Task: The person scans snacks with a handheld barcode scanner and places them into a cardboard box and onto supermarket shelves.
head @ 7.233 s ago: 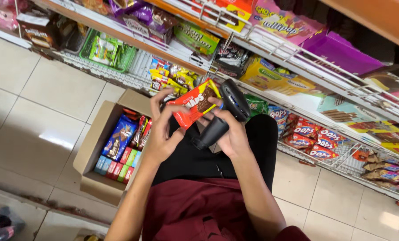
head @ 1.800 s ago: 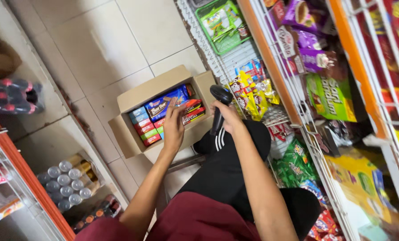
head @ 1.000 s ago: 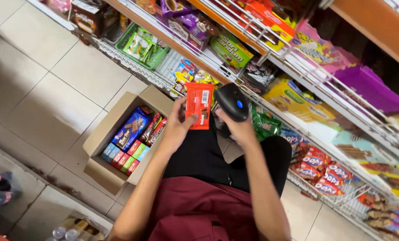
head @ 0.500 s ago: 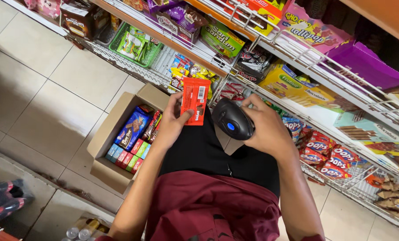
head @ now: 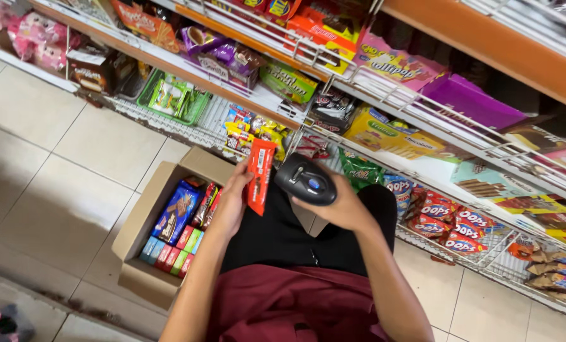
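My left hand (head: 230,206) pinches a red snack packet (head: 259,175) upright above the cardboard box (head: 145,250) near its shelf-side edge; my right hand (head: 337,206) wraps the black barcode scanner (head: 305,180) just beside it. Risk: loose pinch, packet slips or tilts away from the scanner.

Bare tiled floor (head: 61,164) is lying open leftward; the open brown cardboard box (head: 145,218) and crowded wire snack shelves (head: 384,120) are hemming in ahead.
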